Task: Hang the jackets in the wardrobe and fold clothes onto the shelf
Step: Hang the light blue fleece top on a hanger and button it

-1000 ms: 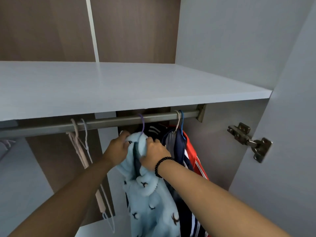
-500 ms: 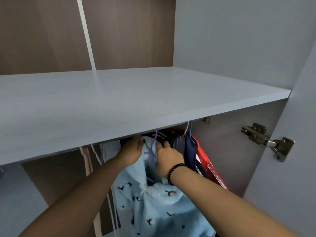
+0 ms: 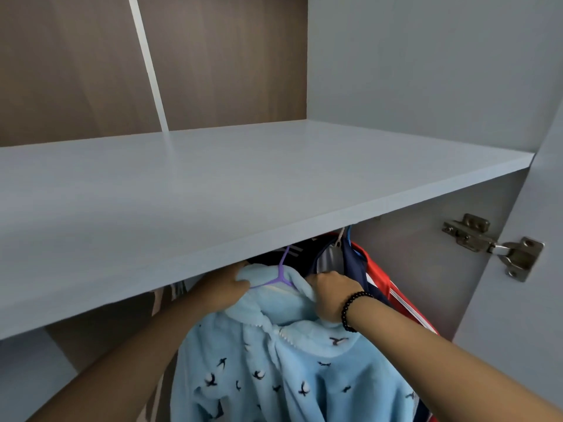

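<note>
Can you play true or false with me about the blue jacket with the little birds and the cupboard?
1. Both hands hold the light blue jacket near its collar. True: the left hand and the right hand grip it there.
2. The jacket is on a green hanger. False: it is a purple hanger.
3. Folded clothes lie on the shelf. False: none show on it.
4. The right wrist wears a black bead bracelet. True.
5. A red garment hangs to the right of the blue one. True.

Soft even daylight, wide-angle edge bending
</note>
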Tool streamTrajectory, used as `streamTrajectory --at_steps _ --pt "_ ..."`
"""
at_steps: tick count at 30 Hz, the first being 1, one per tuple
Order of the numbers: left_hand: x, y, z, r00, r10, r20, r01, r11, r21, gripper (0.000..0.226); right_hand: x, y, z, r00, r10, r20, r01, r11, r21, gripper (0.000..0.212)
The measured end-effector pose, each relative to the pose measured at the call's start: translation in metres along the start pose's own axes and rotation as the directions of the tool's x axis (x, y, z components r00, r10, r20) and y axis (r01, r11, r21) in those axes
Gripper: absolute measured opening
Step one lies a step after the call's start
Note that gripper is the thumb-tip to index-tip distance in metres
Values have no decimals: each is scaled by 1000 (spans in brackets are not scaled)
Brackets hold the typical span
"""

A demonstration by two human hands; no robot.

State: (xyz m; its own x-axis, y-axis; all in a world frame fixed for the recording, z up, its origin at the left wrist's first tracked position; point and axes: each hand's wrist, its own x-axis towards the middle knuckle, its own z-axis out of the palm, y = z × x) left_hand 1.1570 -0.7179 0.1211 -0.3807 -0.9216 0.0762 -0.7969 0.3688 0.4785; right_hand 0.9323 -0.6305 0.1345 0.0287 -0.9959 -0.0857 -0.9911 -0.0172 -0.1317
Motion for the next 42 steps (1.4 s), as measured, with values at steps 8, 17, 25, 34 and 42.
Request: streamTrajectory --at_steps 8,17,25,34,42 --pt "0 -15 -17 949 -264 172 302 917 -261 40 -25 27 13 974 147 -173 -71 921 384 29" --pt "-9 11 16 912 -339 230 403 647 -647 9 -49 -18 38 796 191 -575 -112 979 170 43" --pt "-16 10 30 978 -184 103 203 687 -698 37 -73 39 16 975 -94 -201 144 956 254 70" --pt "-33 39 76 982 -162 -95 79 818 -570 75 -60 33 42 909 204 -364 -41 912 408 29" --pt "-4 95 92 999 13 52 19 822 -569 57 -43 65 53 748 549 -372 -197 720 665 20"
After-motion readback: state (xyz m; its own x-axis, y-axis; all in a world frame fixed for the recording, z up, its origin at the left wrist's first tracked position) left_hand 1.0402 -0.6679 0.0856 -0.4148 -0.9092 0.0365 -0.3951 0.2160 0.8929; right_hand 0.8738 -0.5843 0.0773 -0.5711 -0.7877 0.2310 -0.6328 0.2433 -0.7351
